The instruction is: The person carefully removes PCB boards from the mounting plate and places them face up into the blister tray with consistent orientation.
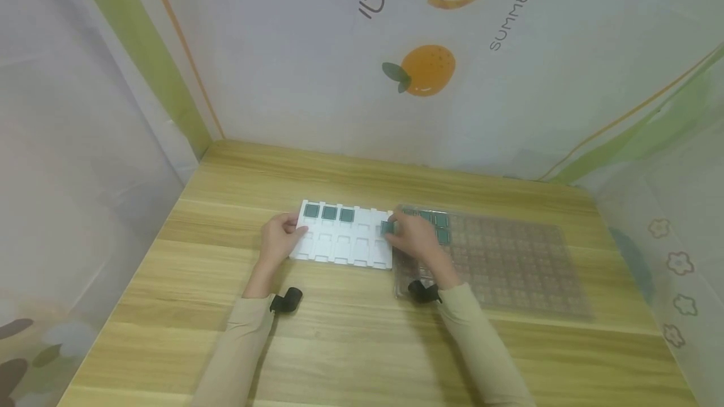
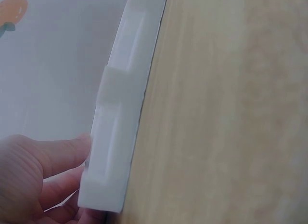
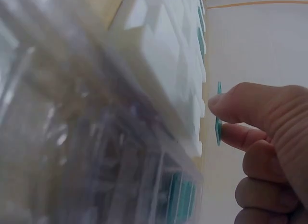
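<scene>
A white tray (image 1: 334, 260) with shallow pockets lies on the table, three dark green square chips (image 1: 329, 213) in its back row. My left hand (image 1: 277, 240) grips its left end, thumb at the edge and fingers lower down in the left wrist view. Between thumb and forefinger, my right hand (image 1: 417, 237) pinches another green chip (image 1: 387, 227) over the right end of the white tray. Seen edge-on in the right wrist view, this thin chip (image 3: 219, 130) is held above the tray surface. My right forearm crosses a clear plastic tray (image 1: 509, 262), partly hiding it.
Several green chips (image 1: 443, 236) sit in the clear tray's left part, right beside the white tray. Black wrist mounts (image 1: 287, 300) stick out from both sleeves. Printed cloth (image 1: 317, 80) hangs behind the wooden table (image 1: 351, 344) and at both sides.
</scene>
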Action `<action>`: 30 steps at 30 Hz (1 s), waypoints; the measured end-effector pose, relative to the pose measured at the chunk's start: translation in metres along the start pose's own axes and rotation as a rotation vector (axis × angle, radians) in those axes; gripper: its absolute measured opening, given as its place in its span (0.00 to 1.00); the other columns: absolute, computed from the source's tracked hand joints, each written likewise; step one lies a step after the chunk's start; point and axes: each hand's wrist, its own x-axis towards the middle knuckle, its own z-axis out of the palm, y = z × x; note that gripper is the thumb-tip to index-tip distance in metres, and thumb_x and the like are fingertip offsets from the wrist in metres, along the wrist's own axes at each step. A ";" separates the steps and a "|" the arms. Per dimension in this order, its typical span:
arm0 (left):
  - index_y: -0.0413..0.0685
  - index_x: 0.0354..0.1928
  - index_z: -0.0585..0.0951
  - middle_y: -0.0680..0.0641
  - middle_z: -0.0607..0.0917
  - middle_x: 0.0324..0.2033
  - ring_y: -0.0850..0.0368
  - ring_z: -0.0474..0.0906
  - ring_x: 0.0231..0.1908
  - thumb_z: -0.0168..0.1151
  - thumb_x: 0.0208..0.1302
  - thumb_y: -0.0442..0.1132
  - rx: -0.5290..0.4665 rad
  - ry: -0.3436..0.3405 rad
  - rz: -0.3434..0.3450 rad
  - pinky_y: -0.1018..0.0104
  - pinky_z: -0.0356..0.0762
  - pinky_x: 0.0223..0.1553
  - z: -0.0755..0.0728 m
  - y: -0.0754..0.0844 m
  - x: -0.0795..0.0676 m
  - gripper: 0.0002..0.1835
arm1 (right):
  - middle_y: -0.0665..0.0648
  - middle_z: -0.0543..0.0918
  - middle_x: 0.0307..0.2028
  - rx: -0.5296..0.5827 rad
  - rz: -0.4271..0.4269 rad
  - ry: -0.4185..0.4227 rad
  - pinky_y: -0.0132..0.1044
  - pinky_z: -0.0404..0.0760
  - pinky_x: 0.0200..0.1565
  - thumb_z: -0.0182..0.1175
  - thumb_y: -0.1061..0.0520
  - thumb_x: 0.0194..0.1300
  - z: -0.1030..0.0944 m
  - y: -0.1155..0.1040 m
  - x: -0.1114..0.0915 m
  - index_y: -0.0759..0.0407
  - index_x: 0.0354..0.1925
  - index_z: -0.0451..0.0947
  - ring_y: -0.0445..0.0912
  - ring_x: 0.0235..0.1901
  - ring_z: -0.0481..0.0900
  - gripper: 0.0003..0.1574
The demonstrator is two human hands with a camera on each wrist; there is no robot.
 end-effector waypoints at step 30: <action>0.26 0.49 0.76 0.30 0.81 0.40 0.39 0.78 0.38 0.64 0.56 0.28 0.003 0.001 -0.003 0.51 0.78 0.42 -0.001 0.002 -0.001 0.19 | 0.52 0.81 0.23 -0.008 0.065 -0.006 0.31 0.74 0.21 0.68 0.55 0.53 -0.003 0.028 -0.040 0.61 0.43 0.79 0.41 0.21 0.76 0.19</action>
